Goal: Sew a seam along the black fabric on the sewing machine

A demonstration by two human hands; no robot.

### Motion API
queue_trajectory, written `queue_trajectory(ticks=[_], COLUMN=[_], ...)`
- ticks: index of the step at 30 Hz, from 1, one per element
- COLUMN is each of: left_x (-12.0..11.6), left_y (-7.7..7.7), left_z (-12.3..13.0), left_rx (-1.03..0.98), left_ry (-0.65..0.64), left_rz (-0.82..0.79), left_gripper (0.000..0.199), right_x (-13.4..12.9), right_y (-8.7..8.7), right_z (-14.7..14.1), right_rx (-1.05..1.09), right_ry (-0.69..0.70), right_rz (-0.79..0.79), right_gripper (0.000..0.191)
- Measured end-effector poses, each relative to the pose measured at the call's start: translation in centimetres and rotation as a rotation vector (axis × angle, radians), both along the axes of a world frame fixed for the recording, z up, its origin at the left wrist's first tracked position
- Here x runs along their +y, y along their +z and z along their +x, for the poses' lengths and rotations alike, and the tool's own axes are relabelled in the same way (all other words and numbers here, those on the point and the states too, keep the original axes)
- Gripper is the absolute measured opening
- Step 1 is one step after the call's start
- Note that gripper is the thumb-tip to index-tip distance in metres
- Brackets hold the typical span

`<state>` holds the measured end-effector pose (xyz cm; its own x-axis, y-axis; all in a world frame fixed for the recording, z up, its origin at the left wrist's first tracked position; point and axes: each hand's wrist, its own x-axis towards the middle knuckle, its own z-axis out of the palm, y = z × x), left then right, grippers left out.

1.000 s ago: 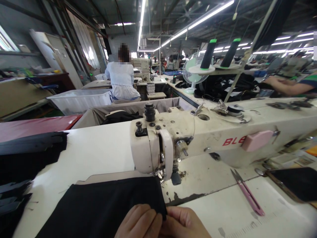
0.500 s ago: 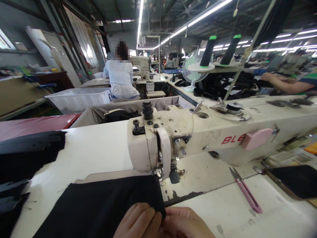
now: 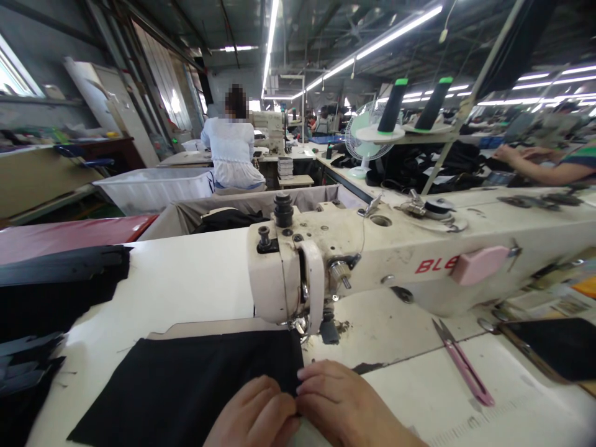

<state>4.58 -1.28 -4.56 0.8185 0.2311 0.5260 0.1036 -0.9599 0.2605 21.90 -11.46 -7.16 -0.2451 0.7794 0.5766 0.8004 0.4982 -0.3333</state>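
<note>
A black piece of fabric (image 3: 186,385) lies flat on the white sewing table (image 3: 186,285), its far edge under the presser foot of the cream sewing machine (image 3: 354,261). My left hand (image 3: 256,419) presses on the fabric's near right corner. Beside it my right hand (image 3: 344,406) touches that same right edge, fingertips on the cloth. Both hands meet at the bottom middle of the view, just in front of the needle area (image 3: 302,324).
Pink thread snips (image 3: 463,363) lie right of the machine, with a dark phone (image 3: 554,347) further right. Black cut pieces (image 3: 41,304) are piled at the left. Two thread cones (image 3: 412,102), a fan (image 3: 363,136), a seated person (image 3: 230,152) and another person's arm (image 3: 544,164) are behind.
Both hands have slid forward along the fabric toward the needle, and the cloth's right edge has moved up with them. The camera shifted slightly.
</note>
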Motion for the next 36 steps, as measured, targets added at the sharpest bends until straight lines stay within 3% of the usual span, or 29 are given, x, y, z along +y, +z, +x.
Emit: queue_trajectory(ticks=[2, 5, 7, 11, 19, 25, 31, 36], left_x=[2.0, 4.8, 5.8, 5.9, 6.8, 8.1, 9.3, 9.8], left_y=[-0.6, -1.2, -1.4, -1.4, -0.8, -0.3, -0.4, 0.6], left_z=[-0.2, -0.4, -0.4, -0.1, 1.6, 2.0, 2.4, 2.8], left_rx=[0.124, 0.230, 0.257, 0.326, 0.298, 0.280, 0.238, 0.278], left_ry=[0.052, 0.049, 0.012, 0.013, 0.100, 0.143, 0.269, 0.369], left_rz=[0.012, 0.045, 0.029, 0.048, 0.029, -0.046, -0.150, -0.161], left_gripper=[0.016, 0.035, 0.037, 0.033, 0.022, 0.011, 0.028, 0.031], right_x=[0.9, 1.5, 1.6, 1.8, 2.3, 2.4, 2.4, 2.3], right_y=[0.0, -0.5, -1.0, -1.4, -0.6, 0.2, 0.7, 0.7], right_z=[-0.1, -0.8, -1.2, -0.9, 0.5, 0.5, 0.0, -0.1], right_rx=[-0.062, -0.109, -0.098, -0.078, -0.114, -0.198, -0.228, -0.215], right_ry=[0.001, -0.046, -0.054, -0.062, -0.044, -0.065, -0.164, -0.161], right_rz=[0.040, 0.123, 0.173, 0.210, 0.058, 0.000, -0.049, -0.067], right_gripper=[0.043, 0.045, 0.041, 0.034, 0.027, 0.036, 0.042, 0.046])
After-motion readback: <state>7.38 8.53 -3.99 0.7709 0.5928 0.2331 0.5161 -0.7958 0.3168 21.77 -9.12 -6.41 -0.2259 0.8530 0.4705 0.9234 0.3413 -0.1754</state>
